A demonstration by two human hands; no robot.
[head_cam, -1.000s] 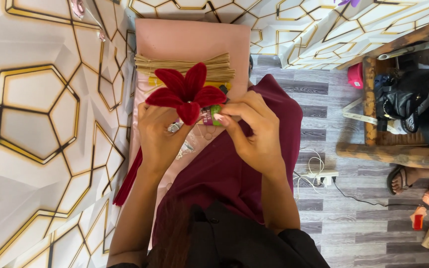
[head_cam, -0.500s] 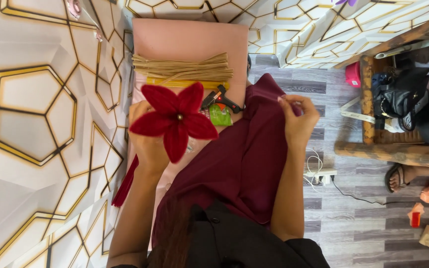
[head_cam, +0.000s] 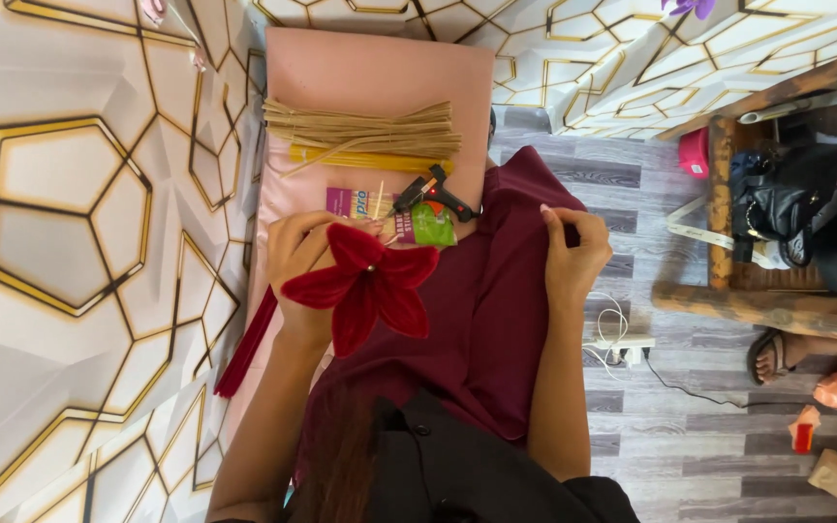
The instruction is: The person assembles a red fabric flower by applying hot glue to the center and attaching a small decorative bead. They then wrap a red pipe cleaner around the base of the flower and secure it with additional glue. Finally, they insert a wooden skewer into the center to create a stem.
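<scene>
Left hand (head_cam: 304, 254) closed round the red fabric flower (head_cam: 368, 286), raised above the pink board's (head_cam: 380, 68) near edge with petals spread for viewing, right hand (head_cam: 573, 254) pinching the maroon cloth (head_cam: 481, 320) at the board's right edge, glue gun (head_cam: 435, 194) near

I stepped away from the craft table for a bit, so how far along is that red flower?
Done: the red velvet flower has five petals joined round a small bead centre. In hand: the left hand holds it up, while the right hand pinches the maroon fabric on the lap. Left: no stem shows on it; the tan sticks and glue gun lie untouched on the pink board.
</scene>
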